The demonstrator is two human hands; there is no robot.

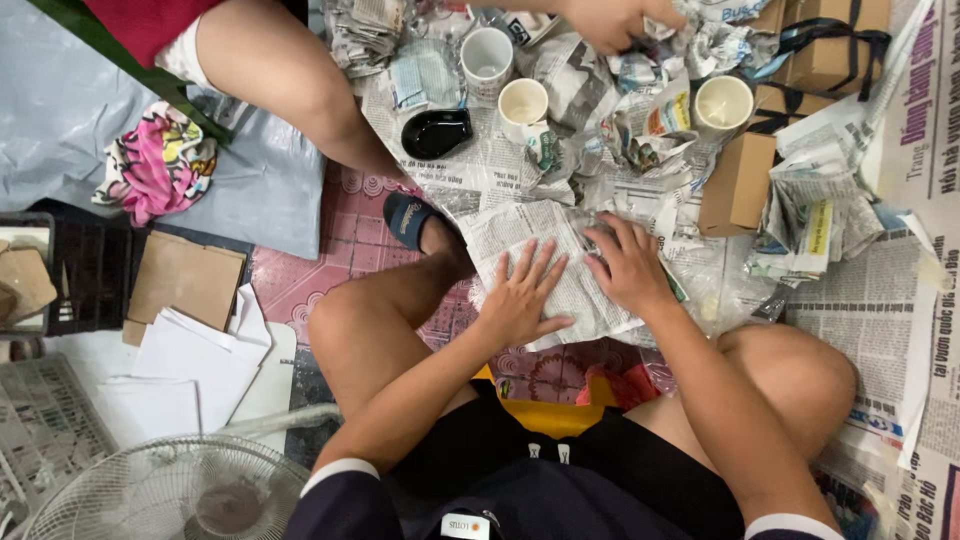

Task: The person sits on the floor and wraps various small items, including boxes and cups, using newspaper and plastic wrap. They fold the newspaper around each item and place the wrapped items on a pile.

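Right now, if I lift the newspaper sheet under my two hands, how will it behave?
The newspaper sheet will probably flop and sag, since it already looks thin and creased. It seems very light, so it should slide easily once the left hand and right hand, both lying flat on it, let go. It may tear if pulled from one edge.

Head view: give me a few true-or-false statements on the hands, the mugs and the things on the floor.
1. Both hands, left hand and right hand, press flat on a newspaper sheet. True.
2. Three white mugs stand on the papers. True.
3. The black dish is held in the right hand. False: it lies on the paper, untouched.
4. The fan stands among the mugs. False: it is at lower left.
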